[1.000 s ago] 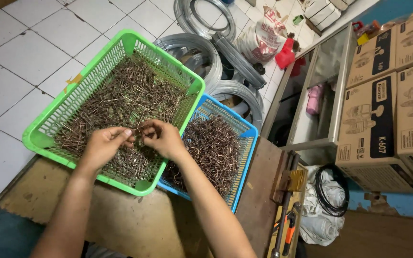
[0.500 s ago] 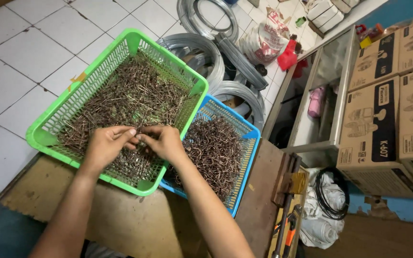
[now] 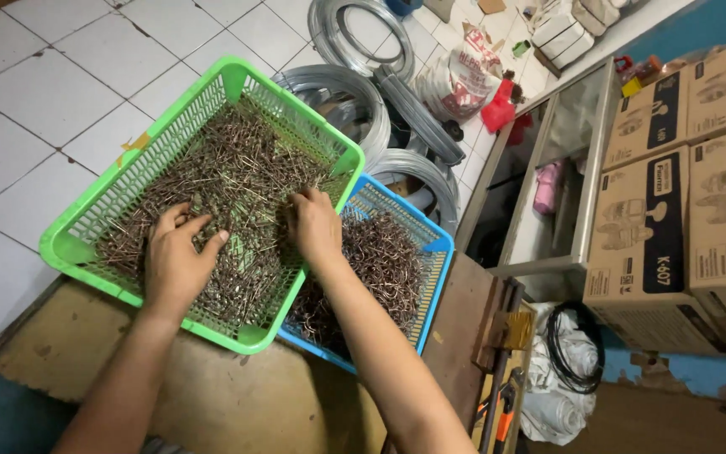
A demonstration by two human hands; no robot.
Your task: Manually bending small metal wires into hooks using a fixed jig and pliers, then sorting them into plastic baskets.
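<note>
Green basket [image 3: 73, 244] holds a heap of rusty nails [image 3: 228, 181] pointing every way. Left hand [image 3: 176, 262] lies open, fingers spread on them. Right hand [image 3: 315, 225] beside it presses down, fingers curled into nails. Blue basket [image 3: 434, 252] sits under the right wrist.

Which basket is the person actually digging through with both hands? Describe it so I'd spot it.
Start at the brown wooden board by the white tiled floor. Two mesh baskets sit there; it is the green basket, with left hand and right hand inside. Its neighbour, the blue basket, lies partly beneath.

Rusty nails [image 3: 237, 181] heaped in green basket [image 3: 73, 244]
</note>
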